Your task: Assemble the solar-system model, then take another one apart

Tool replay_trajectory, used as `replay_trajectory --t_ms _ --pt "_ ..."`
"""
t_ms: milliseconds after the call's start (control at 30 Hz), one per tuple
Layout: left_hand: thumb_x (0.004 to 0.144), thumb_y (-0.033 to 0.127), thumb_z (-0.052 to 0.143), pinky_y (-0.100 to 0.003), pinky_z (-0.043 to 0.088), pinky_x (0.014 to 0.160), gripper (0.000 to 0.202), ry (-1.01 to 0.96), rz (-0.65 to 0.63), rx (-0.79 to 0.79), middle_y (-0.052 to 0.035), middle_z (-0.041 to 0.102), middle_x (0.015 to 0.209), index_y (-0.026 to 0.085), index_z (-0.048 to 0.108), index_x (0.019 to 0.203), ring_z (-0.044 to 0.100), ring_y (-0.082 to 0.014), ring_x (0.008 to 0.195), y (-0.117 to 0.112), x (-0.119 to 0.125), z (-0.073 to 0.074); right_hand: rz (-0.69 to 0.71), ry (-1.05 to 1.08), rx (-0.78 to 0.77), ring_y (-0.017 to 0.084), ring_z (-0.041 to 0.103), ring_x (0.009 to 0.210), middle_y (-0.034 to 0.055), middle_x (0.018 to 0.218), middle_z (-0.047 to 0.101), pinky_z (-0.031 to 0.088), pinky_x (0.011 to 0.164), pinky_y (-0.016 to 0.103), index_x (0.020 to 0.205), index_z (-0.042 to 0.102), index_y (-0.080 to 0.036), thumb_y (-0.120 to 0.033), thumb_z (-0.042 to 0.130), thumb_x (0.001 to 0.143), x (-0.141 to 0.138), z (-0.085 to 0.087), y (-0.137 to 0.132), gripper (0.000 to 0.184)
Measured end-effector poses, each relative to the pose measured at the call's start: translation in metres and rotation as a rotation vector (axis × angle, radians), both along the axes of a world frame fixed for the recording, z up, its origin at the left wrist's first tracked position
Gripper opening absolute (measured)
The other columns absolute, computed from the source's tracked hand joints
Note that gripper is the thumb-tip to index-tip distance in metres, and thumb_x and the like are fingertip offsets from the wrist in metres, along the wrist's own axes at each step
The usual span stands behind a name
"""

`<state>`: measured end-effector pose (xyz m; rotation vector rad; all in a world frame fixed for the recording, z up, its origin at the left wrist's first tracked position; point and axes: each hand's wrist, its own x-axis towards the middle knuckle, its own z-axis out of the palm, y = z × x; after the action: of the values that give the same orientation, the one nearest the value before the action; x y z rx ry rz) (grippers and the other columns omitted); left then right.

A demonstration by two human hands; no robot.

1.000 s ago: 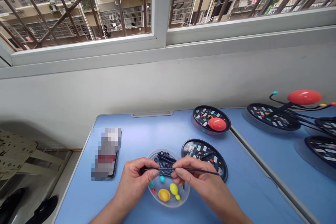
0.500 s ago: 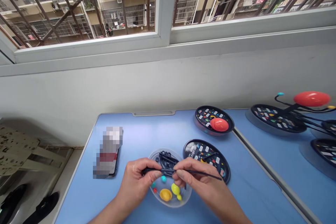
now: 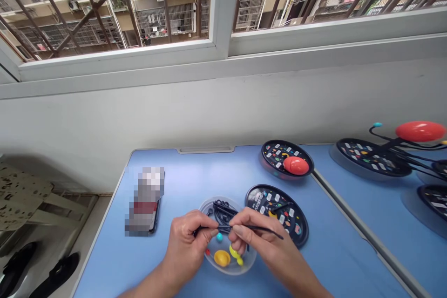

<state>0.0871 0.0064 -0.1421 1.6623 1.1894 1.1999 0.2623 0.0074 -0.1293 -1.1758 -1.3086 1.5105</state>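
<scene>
The left hand (image 3: 188,244) and the right hand (image 3: 256,249) both pinch a thin black rod (image 3: 265,229). It lies sideways over a clear round tray (image 3: 228,272), its long end pointing right.

One head-worn view, tilted forward and down, close above the left hand (image 3: 186,242) and right hand (image 3: 260,242)

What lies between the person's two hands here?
Between the left hand and right hand, the head view shows a thin black rod bridging them, above a teal bead in a clear plastic dish.
</scene>
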Motion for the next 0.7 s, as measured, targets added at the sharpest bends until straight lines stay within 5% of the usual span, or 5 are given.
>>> replay_trajectory --t_ms 233,367,500,700 --pt "0.075 0.019 0.056 -0.02 0.043 0.053 0.011 0.038 -0.061 -0.104 -0.0017 0.066 0.066 0.016 0.066 0.079 0.055 -0.0118 0.056 -0.001 0.005 0.0 0.012 -0.015 0.012 0.016 0.063 0.058 0.0035 0.064 0.066 0.051 0.057 0.026 0.071 0.061 -0.017 -0.046 0.061 0.076 0.0 0.005 0.001 0.03" --pt "0.081 0.025 0.046 -0.022 0.046 0.057 0.026 0.079 -0.129 -0.161 -0.0035 0.066 0.069 0.014 0.063 0.097 0.057 -0.0135 0.06 0.003 0.004 0.007 -0.079 0.084 -0.026 0.016 0.063 0.058 0.0017 0.065 0.067 0.051 0.055 0.027 0.096 0.055 -0.018 -0.046 0.07 0.068 0.001 0.007 0.005 0.042" --pt "0.082 0.029 0.044 -0.022 0.045 0.057 0.025 0.179 0.06 -0.111 -0.002 0.063 0.065 0.015 0.064 0.087 0.057 -0.0141 0.062 0.021 -0.003 0.017 -0.2 0.115 -0.017 0.013 0.056 0.047 -0.0025 0.057 0.062 0.043 0.044 0.022 0.097 0.047 -0.02 -0.046 0.07 0.068 0.006 -0.001 0.006 0.045" --pt "0.08 0.014 0.049 -0.026 0.044 0.069 0.018 0.608 0.202 0.057 -0.0036 0.065 0.079 0.017 0.066 0.081 0.057 -0.016 0.075 0.076 -0.004 0.017 -0.101 -0.18 0.262 0.013 0.053 0.049 -0.002 0.056 0.056 0.044 0.049 0.024 0.072 0.056 -0.021 -0.039 0.057 0.079 0.01 -0.013 -0.002 0.02"
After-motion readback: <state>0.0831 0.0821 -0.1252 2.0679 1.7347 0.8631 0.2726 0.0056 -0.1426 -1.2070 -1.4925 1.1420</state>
